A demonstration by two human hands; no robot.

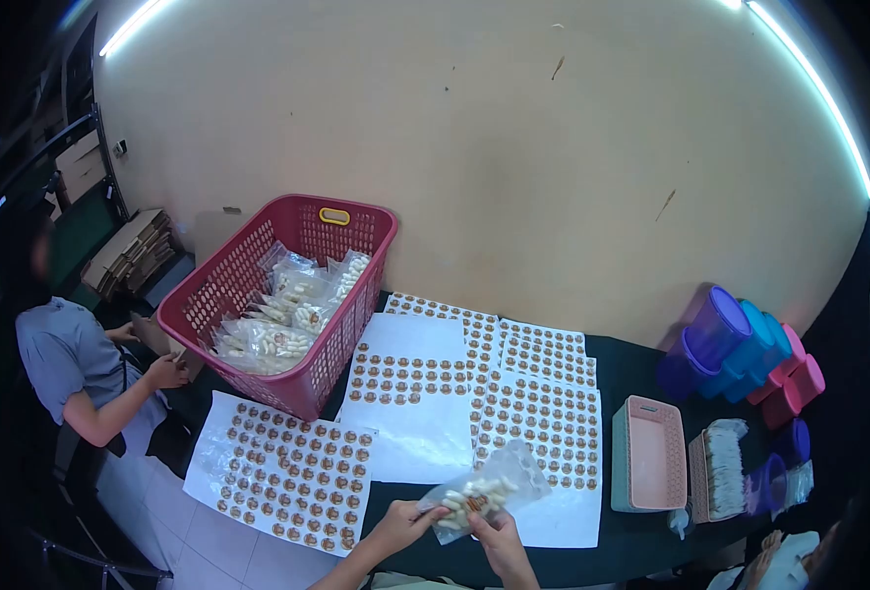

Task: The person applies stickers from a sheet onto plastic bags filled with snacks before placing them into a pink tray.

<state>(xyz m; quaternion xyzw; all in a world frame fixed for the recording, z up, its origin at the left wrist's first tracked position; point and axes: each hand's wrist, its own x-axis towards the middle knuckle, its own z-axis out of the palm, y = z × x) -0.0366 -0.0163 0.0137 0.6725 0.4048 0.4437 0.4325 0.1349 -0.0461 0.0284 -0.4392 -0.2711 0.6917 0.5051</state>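
A clear plastic bag (516, 470) of white, capsule-like pieces is held over the front of the table. My left hand (402, 528) pinches its left edge. My right hand (501, 544) grips the bag's lower side, its thumb near a round brown sticker (476, 502) on the front. Sheets of the same kind of round stickers (540, 423) lie just beyond the bag. Another sticker sheet (287, 472) lies to the left, partly over the table's edge. A maroon perforated basket (331, 369) behind it contains several similar filled bags (277, 339).
On the right stand a pink and green basket (622, 462), a basket of white packets (725, 472) and stacked coloured tubs (720, 320). A person (71, 359) at left handles a brown piece like cardboard. Another person's hands (769, 556) show at lower right.
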